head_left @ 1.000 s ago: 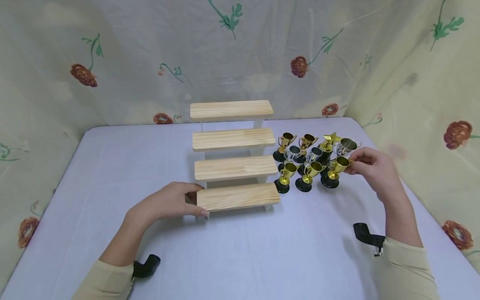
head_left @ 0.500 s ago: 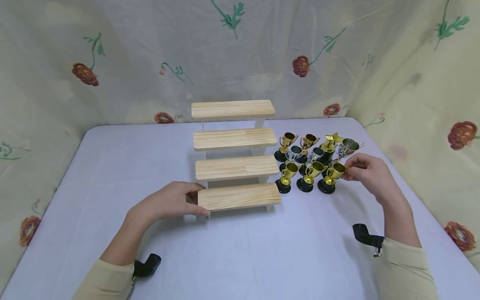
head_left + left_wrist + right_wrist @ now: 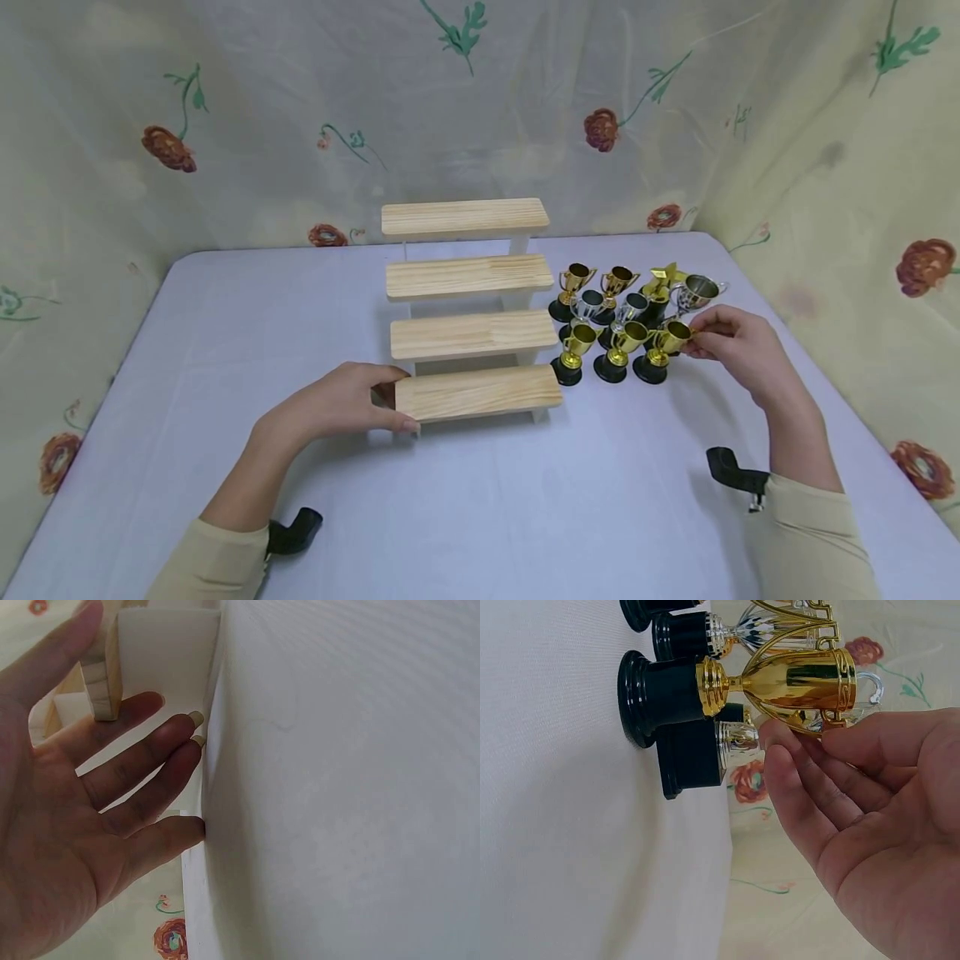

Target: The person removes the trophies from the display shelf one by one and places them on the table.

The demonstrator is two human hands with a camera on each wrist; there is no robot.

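A wooden four-tier display stand (image 3: 474, 337) with white supports stands in the middle of the table. My left hand (image 3: 337, 406) holds the left end of its lowest shelf (image 3: 480, 393), thumb at the front corner and fingers behind. In the left wrist view the fingers (image 3: 142, 761) spread under and behind the shelf end (image 3: 101, 682), tips near the tablecloth. My right hand (image 3: 738, 346) pinches the handle of a gold trophy cup (image 3: 660, 352) between thumb and fingertips. This trophy (image 3: 799, 682) is upright on its black base, at the right end of the front row.
Two more gold trophies (image 3: 618, 352) stand to its left, close to the stand's right side. Behind are small silver cups (image 3: 630, 310), bronze-toned cups (image 3: 573, 283), a gold star trophy (image 3: 658, 292) and a larger silver cup (image 3: 697, 292). Floral curtains (image 3: 480, 108) surround the white-covered table (image 3: 480, 508).
My right hand has shifted the gold trophy left and slightly towards me, into line with the front row. My left hand has stayed on the stand.
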